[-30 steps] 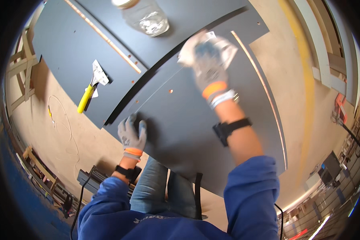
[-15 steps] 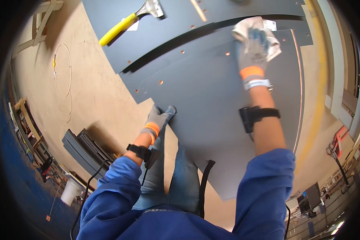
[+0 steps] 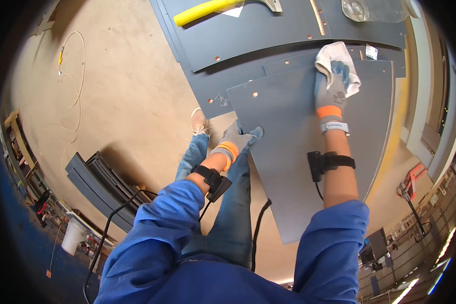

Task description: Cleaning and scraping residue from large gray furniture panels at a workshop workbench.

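A dark grey flat panel point(image 3: 309, 152) lies on top of other grey panels in front of me. My left hand point(image 3: 239, 139), in a grey-blue glove with an orange cuff, grips its left edge, the thumb on the top face and the other fingers partly hidden at the edge. Near the panel's far right part, my right hand point(image 3: 333, 86), gloved alike, is closed on a white cloth point(image 3: 338, 54). The cloth rests against the panel's surface, bunched under the fingers.
Further panels point(image 3: 268, 35) lie beyond, bearing a yellow-handled tool point(image 3: 202, 12) and a clear plastic bottle point(image 3: 375, 9). A thin hose point(image 3: 82, 76) loops on the floor at left. Leaning dark panels point(image 3: 104, 185) and a white bucket point(image 3: 74, 236) stand at lower left.
My view has shifted, bringing the bottle and my shoe into sight. My right hand keeps the cloth on the panel, and my left hand is still at the left edge.
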A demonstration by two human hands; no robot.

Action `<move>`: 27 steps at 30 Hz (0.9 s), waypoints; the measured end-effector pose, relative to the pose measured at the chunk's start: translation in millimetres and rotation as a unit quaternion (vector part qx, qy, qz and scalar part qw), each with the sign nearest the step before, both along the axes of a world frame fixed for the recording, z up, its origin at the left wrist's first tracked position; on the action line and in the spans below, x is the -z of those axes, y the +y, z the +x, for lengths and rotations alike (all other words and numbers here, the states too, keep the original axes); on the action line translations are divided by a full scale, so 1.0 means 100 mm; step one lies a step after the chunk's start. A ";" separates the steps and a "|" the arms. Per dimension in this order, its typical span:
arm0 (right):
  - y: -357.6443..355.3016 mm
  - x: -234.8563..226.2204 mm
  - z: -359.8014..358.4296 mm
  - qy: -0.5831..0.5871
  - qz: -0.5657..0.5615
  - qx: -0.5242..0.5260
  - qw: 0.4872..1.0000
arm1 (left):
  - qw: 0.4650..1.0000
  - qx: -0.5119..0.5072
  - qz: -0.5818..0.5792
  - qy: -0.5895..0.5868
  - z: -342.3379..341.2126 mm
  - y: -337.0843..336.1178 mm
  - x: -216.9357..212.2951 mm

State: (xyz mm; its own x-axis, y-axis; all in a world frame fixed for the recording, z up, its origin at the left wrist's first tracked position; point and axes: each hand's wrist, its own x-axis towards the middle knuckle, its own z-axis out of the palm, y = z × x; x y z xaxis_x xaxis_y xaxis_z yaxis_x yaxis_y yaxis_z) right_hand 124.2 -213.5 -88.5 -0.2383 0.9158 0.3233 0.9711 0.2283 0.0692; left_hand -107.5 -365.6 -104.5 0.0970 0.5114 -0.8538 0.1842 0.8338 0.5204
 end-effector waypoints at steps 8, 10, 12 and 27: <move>-0.98 -0.22 -1.80 0.146 -0.375 -0.162 0.901 | 0.795 0.418 0.433 0.070 -0.57 -0.09 -0.12; -0.85 -0.27 -1.72 0.160 -0.349 -0.227 0.895 | 0.961 0.270 0.006 -0.066 -0.89 -0.45 0.23; -0.74 -0.08 -1.35 -0.002 -0.416 -0.038 0.908 | 0.959 0.278 -0.040 -0.039 -1.05 -0.36 0.05; -1.62 -0.32 -1.49 0.068 -0.353 -0.118 0.926 | 0.990 0.136 0.013 0.022 -1.11 -0.06 -0.13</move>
State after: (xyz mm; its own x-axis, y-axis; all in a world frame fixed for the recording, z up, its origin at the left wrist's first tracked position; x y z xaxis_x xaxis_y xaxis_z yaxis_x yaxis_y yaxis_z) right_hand -24.7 -375.0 -56.8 -0.4593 0.8382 -0.2939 0.8773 0.3763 -0.2979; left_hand -218.9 -371.1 -91.3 0.1979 0.4938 -0.8467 0.4231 0.7362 0.5282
